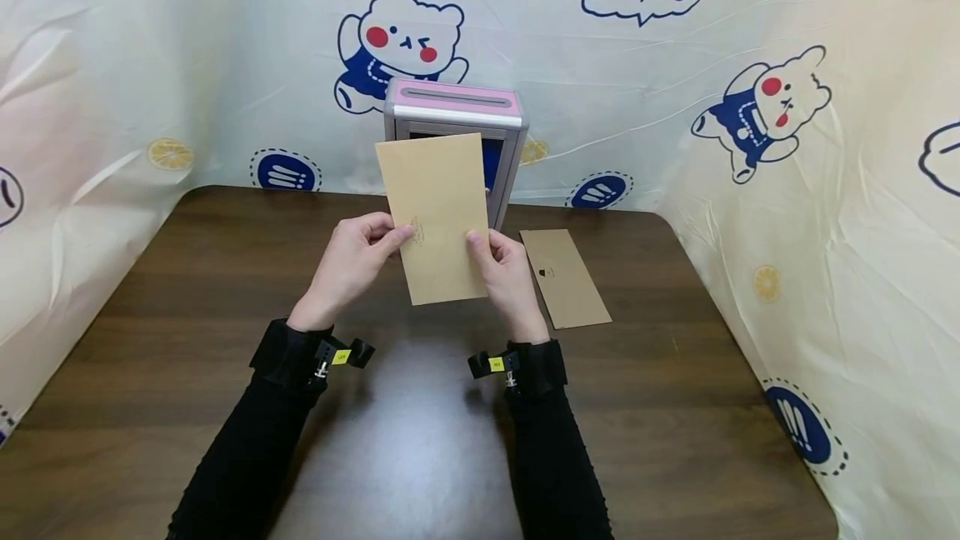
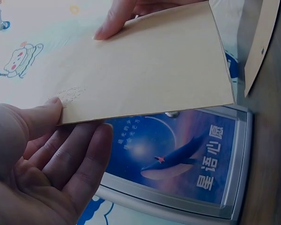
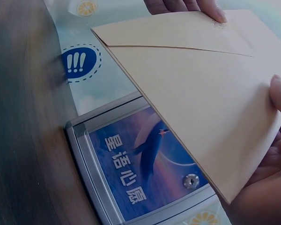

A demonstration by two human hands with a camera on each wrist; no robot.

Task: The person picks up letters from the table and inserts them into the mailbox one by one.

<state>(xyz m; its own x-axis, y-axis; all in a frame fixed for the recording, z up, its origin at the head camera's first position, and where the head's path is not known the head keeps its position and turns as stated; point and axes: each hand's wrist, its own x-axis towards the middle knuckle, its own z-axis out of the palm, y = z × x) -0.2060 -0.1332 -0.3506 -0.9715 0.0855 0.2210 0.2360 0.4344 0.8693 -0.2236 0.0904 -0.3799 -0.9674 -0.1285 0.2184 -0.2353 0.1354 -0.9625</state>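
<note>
Brown paper envelope (image 1: 438, 215) held upright above the bench (image 1: 180, 290), in front of a pink-topped box (image 1: 453, 107); pinched at its left edge by the left hand (image 1: 352, 261), thumb on the face and fingers behind, and at its right edge by the right hand (image 1: 510, 273) in the same pinching grip; second envelope (image 1: 564, 277) flat on the bench just right of the right hand; cartoon-printed cloth (image 1: 825, 148) behind and around

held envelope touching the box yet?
Cannot tell. In the head view the held envelope overlaps the box; neither wrist view shows a plain gap or contact.
</note>
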